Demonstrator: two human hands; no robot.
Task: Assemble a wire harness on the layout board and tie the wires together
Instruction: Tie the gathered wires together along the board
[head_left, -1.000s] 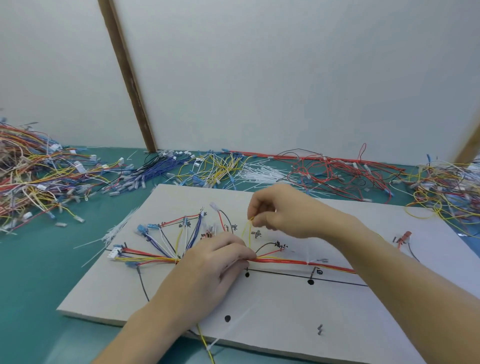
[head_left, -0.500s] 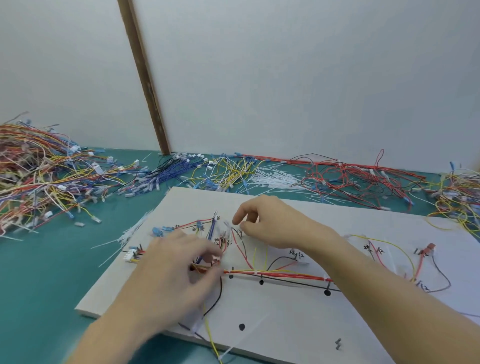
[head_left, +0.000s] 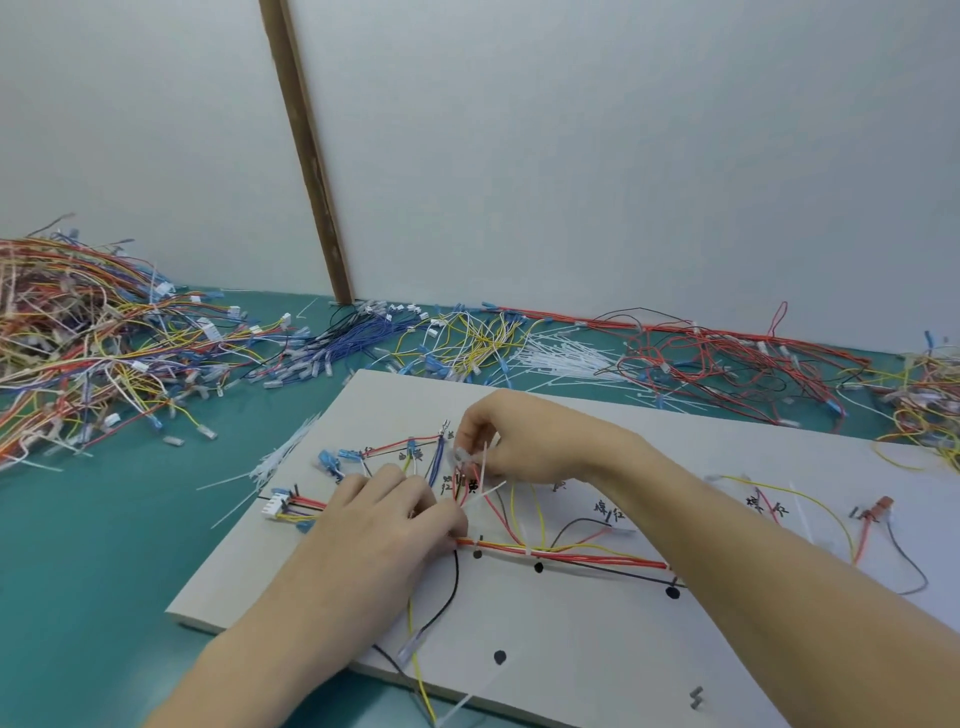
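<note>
Layout board (head_left: 597, 649) on table (head_left: 104, 545), harness wires (head_left: 571, 557) on board, loose wire piles (head_left: 78, 353) behind and left

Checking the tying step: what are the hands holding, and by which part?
The right hand pinches a white cable tie near its upper end. The left hand grips the wire bundle at its left end.
</note>
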